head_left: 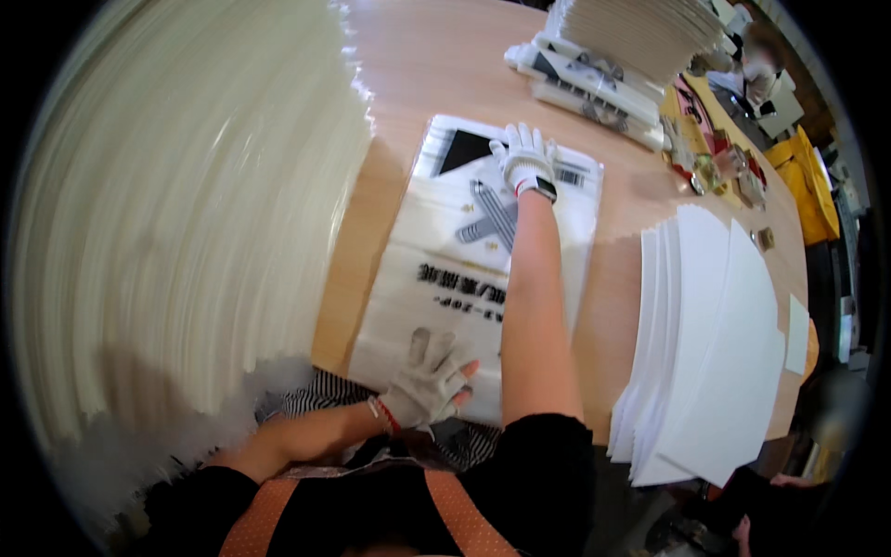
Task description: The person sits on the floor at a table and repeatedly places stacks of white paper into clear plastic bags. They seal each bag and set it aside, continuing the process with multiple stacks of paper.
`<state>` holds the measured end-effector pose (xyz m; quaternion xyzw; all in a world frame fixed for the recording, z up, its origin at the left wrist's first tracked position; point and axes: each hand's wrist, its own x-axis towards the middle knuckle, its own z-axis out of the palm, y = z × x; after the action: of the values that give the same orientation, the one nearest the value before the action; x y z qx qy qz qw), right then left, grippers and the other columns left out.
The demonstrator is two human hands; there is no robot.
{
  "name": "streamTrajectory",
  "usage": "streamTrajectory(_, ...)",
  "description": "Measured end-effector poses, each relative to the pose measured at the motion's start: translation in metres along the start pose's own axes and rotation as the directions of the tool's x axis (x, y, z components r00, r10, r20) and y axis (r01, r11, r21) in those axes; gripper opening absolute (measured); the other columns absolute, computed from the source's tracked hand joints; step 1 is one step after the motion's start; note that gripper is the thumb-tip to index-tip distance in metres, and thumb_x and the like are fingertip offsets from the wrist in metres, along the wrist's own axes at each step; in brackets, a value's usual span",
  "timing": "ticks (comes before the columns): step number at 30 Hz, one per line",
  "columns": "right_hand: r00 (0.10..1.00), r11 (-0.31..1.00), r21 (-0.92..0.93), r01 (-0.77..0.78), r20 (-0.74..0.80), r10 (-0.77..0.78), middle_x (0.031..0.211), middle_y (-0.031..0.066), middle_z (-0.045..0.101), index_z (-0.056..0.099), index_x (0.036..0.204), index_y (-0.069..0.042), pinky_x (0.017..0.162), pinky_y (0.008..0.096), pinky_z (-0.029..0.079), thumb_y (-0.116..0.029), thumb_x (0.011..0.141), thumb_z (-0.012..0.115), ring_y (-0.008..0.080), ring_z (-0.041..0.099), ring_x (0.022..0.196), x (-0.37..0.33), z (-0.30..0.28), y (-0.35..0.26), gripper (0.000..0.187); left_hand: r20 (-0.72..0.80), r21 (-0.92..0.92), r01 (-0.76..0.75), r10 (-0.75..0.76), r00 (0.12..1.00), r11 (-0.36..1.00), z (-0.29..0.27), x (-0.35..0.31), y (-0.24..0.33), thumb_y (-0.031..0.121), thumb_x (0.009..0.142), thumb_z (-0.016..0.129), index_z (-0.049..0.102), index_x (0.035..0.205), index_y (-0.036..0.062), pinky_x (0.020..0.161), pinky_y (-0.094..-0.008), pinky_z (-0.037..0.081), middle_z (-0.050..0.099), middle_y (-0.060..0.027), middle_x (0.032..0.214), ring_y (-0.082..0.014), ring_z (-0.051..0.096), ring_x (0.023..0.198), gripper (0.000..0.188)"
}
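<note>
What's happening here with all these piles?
A person has both gloved hands on a printed packet lying flat on the table. The right hand is spread near its far edge, and the left hand is on the end close to the person's body. To the left is a big, pale, shiny pile. White sheets lie fanned out on the right, and more packets are stacked at the far side.
</note>
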<state>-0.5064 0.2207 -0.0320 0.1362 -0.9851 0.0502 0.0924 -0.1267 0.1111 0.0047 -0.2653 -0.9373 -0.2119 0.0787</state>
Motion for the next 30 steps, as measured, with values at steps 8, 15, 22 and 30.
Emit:
streamTrajectory(8,0.916,0.846,0.471,0.248,-0.399,-0.046,0.134,0.0169,0.047,0.051,0.127,-0.008,0.106,0.0465,0.028,-0.045,0.089,0.052,0.0349,0.038,0.128,-0.187,-0.148,-0.029,0.053,0.079,0.082,0.003,-0.009,0.997,0.997,0.014,-0.012,0.0,0.036,0.079,0.06,0.054,0.12,0.0045,0.101,-0.0648,0.02,0.044,-0.0137,0.136,-0.0371,0.035,0.128,0.052)
streamTrajectory(15,0.99,0.974,0.225,0.037,-0.143,-0.005,0.139,0.0149,0.041,0.046,0.13,-0.008,0.108,0.0444,0.027,-0.04,0.09,0.049,0.033,0.035,0.13,-0.317,-0.081,-0.019,0.051,0.072,-0.007,0.074,-0.074,0.995,0.997,0.019,-0.015,-0.006,0.038,0.079,0.061,0.055,0.109,0.0055,0.11,-0.0475,0.017,0.04,-0.0129,0.14,-0.0293,0.03,0.134,0.044)
streamTrajectory(22,0.753,0.18,0.984,0.007,-0.123,0.646,0.102,0.0122,0.063,0.055,0.118,0.003,0.083,0.0301,0.048,-0.019,0.097,0.046,0.0199,0.06,0.093,-0.459,-0.086,-0.05,0.032,0.206,-0.073,0.117,-0.1,0.973,0.991,0.027,-0.022,-0.023,0.035,0.083,0.059,0.067,0.104,0.0064,0.108,-0.0383,0.024,0.044,-0.0111,0.137,-0.0277,0.037,0.128,0.036)
streamTrajectory(30,0.726,-0.501,0.744,-0.442,0.625,0.287,0.079,0.0028,0.061,0.059,0.115,-0.003,0.056,0.0251,0.049,-0.029,0.092,0.058,0.0116,0.057,0.063,-0.496,-0.109,-0.106,0.034,0.246,-0.131,0.204,-0.168,0.955,0.97,-0.028,-0.004,-0.001,0.028,0.086,0.055,0.065,0.092,0.0047,0.092,-0.0333,0.042,0.061,-0.0102,0.107,-0.0263,0.053,0.105,0.026)
